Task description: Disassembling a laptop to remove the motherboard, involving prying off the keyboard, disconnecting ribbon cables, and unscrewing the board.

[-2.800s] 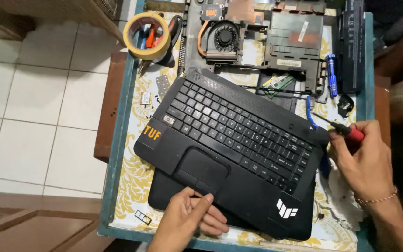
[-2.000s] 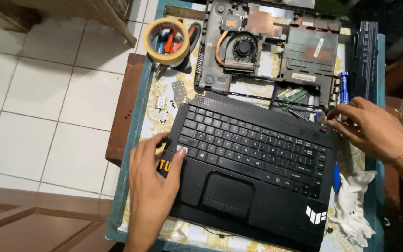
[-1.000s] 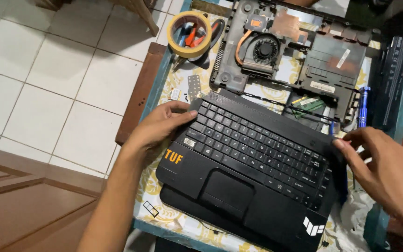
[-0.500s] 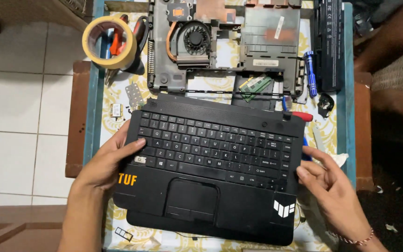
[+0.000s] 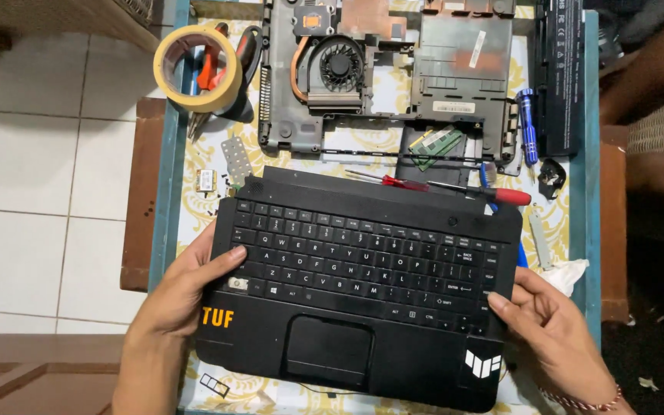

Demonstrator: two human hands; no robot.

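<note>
The left hand [image 5: 186, 288] grips the left edge of the black laptop keyboard cover [image 5: 363, 296], thumb resting on the keys. The right hand [image 5: 551, 330] grips the right edge, fingers touching the outer keys. The cover lies flat on a patterned cloth [image 5: 194, 207] over a blue-edged table [image 5: 169, 154]. Behind the cover sits the opened laptop base [image 5: 393, 73] with its round cooling fan [image 5: 337, 65] exposed. A red-handled screwdriver [image 5: 493, 192] lies just behind the cover's rear edge. A roll of tape [image 5: 197, 58] sits at the rear left with pliers [image 5: 213, 69] inside it. A blue screwdriver [image 5: 528, 123] lies beside the base, near a black battery pack [image 5: 561, 69].
</note>
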